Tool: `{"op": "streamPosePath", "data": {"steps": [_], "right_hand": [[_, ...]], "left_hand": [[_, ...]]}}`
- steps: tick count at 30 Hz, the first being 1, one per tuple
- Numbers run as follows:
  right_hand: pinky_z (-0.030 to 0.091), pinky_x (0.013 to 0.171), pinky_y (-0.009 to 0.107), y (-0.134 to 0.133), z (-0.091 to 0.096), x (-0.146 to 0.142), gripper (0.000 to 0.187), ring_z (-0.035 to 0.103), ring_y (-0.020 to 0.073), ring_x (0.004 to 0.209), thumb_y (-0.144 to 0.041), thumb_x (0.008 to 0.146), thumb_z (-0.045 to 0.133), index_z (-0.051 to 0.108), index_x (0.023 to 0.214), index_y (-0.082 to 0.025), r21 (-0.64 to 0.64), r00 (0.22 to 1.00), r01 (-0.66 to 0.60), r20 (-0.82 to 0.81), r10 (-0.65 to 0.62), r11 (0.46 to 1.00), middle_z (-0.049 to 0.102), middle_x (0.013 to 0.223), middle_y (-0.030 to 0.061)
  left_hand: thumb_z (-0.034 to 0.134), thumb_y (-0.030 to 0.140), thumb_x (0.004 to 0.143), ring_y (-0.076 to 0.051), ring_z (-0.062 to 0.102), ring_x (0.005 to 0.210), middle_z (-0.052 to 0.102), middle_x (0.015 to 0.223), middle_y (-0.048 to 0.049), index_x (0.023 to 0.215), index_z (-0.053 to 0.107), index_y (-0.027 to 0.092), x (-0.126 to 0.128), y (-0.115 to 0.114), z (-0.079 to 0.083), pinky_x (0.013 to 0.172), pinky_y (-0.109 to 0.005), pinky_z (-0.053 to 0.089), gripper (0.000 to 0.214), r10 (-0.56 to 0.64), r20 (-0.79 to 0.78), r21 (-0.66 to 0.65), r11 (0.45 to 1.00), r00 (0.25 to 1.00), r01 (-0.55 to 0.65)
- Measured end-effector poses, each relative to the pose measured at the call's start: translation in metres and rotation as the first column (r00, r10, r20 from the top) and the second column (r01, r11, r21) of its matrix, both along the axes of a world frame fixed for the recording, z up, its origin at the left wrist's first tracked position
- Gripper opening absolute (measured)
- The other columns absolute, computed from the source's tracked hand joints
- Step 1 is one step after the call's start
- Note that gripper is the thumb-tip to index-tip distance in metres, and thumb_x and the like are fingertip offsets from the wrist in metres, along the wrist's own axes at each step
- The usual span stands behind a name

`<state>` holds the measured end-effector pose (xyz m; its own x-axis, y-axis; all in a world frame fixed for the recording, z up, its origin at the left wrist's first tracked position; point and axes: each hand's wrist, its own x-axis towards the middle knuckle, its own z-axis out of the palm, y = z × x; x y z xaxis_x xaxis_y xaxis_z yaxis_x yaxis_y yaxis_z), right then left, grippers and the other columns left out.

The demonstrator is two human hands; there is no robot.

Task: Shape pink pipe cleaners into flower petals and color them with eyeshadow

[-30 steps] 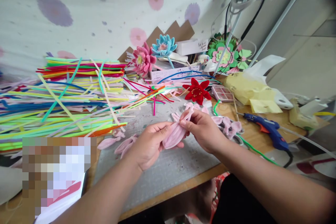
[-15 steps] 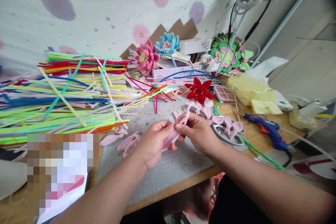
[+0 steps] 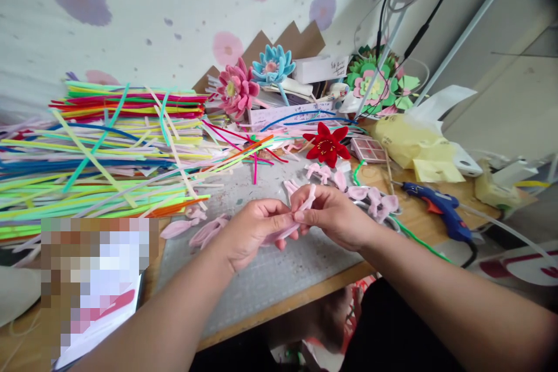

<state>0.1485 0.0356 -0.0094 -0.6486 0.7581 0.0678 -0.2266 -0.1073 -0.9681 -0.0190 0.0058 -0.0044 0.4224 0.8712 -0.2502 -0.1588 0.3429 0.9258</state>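
My left hand [image 3: 255,229] and my right hand [image 3: 335,218] meet above the grey cutting mat [image 3: 244,296], both closed in a pinch. Between them they grip pale pink pipe cleaners [image 3: 311,193]; one end sticks up past my right fingers, and the rest lies under my left fingers, partly hidden. Left of my hands, looped pink pipe-cleaner petals [image 3: 208,232] and a single petal piece [image 3: 173,229] rest on the mat. More small pink bent pieces [image 3: 358,192] lie in a row behind and right of my right hand. Farther back sits a red pipe-cleaner flower [image 3: 328,145].
Bundles of coloured pipe cleaners [image 3: 96,168] fill the left side. Pink [image 3: 238,90] and blue [image 3: 274,65] flowers stand at the back. A blue glue gun [image 3: 440,209], green pipe cleaner [image 3: 421,241] and yellow bag [image 3: 405,139] lie at right. A blurred-out device [image 3: 104,302] is front left.
The view has shifted slightly, so the scene sits a little farther left and up. My fingers have moved slightly on the pink pipe cleaners, still pinching them.
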Motion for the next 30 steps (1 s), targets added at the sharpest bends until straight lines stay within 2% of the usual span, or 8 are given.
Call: {"op": "streamPosePath", "data": {"steps": [5,7,10,12,15,18,23,30], "right_hand": [[0.048,0.059,0.025,0.002,0.006,0.01,0.027,0.059,0.0116,0.068,-0.03,0.075,0.069,0.054,0.093,-0.016,0.229,0.984,-0.006,0.172,-0.034,0.973,0.059,0.08,0.0009],[0.051,0.066,0.028,0.003,0.013,0.018,0.046,0.059,0.015,0.082,-0.032,0.074,0.069,0.048,0.114,-0.02,0.48,0.95,0.036,0.255,-0.178,0.877,0.058,0.098,0.0056],[0.047,0.087,0.039,-0.001,0.026,0.029,0.062,0.051,0.0233,0.109,-0.036,0.075,0.069,0.041,0.129,-0.023,0.877,0.853,-0.005,0.255,-0.456,0.481,0.052,0.121,0.012],[0.038,0.098,0.047,-0.006,0.032,0.03,0.047,0.046,0.0264,0.119,-0.033,0.081,0.064,0.049,0.125,-0.024,0.959,0.799,-0.192,0.276,-0.534,0.208,0.054,0.125,0.0107],[0.03,0.102,0.052,-0.013,0.032,0.025,0.028,0.051,0.0256,0.115,-0.021,0.089,0.051,0.057,0.117,-0.022,0.918,0.743,-0.398,0.318,-0.589,-0.007,0.063,0.115,0.0071],[0.037,0.095,0.047,-0.013,0.028,0.019,0.023,0.061,0.0212,0.094,-0.015,0.092,0.044,0.062,0.106,-0.016,0.903,0.743,-0.425,0.31,-0.593,-0.06,0.069,0.097,0.0077],[0.044,0.072,0.033,-0.012,0.027,0.019,0.026,0.058,0.0179,0.074,-0.019,0.092,0.042,0.064,0.078,-0.014,0.871,0.73,-0.491,0.426,-0.534,0.024,0.067,0.077,0.0078],[0.036,0.059,0.029,-0.02,0.02,0.016,0.025,0.051,0.015,0.064,-0.017,0.09,0.046,0.062,0.07,-0.014,0.831,0.702,-0.551,0.51,-0.497,0.075,0.061,0.067,0.0048]], "left_hand": [[0.073,0.031,0.067,-0.007,0.05,0.047,0.063,0.06,-0.0003,0.068,0.062,0.014,0.0,0.001,-0.003,0.049,-0.021,0.036,0.02,0.041,-0.04,0.006,0.999,0.998,-0.041],[0.073,0.033,0.067,-0.007,0.05,0.048,0.062,0.06,-0.0001,0.067,0.062,0.014,-0.001,0.002,-0.003,0.05,-0.022,0.036,0.021,0.044,-0.063,0.02,0.999,0.997,-0.043],[0.072,0.035,0.067,-0.009,0.05,0.05,0.062,0.06,-0.0007,0.066,0.063,0.014,-0.002,0.003,-0.003,0.052,-0.023,0.036,0.023,0.05,-0.1,0.033,0.998,0.994,-0.047],[0.073,0.033,0.065,-0.009,0.05,0.051,0.062,0.06,-0.0007,0.065,0.064,0.014,-0.002,0.002,-0.003,0.052,-0.024,0.037,0.021,0.066,-0.088,0.031,0.997,0.994,-0.064],[0.073,0.031,0.065,-0.009,0.05,0.051,0.061,0.058,-0.0003,0.064,0.064,0.014,0.0,0.002,-0.003,0.051,-0.023,0.037,0.02,0.076,-0.051,0.031,0.997,0.996,-0.075],[0.073,0.032,0.066,-0.009,0.051,0.05,0.061,0.056,0.0,0.063,0.064,0.013,0.0,0.001,-0.003,0.051,-0.022,0.038,0.021,0.05,-0.065,0.012,0.999,0.997,-0.049],[0.074,0.035,0.064,-0.012,0.057,0.05,0.065,0.055,-0.0022,0.06,0.063,0.014,-0.005,0.0,-0.003,0.051,-0.023,0.043,0.024,-0.074,-0.116,-0.013,0.997,0.991,0.073],[0.075,0.041,0.062,-0.013,0.058,0.046,0.065,0.051,-0.0024,0.056,0.061,0.015,-0.007,0.0,-0.005,0.045,-0.022,0.043,0.031,-0.183,-0.296,-0.023,0.982,0.937,0.185]]}}
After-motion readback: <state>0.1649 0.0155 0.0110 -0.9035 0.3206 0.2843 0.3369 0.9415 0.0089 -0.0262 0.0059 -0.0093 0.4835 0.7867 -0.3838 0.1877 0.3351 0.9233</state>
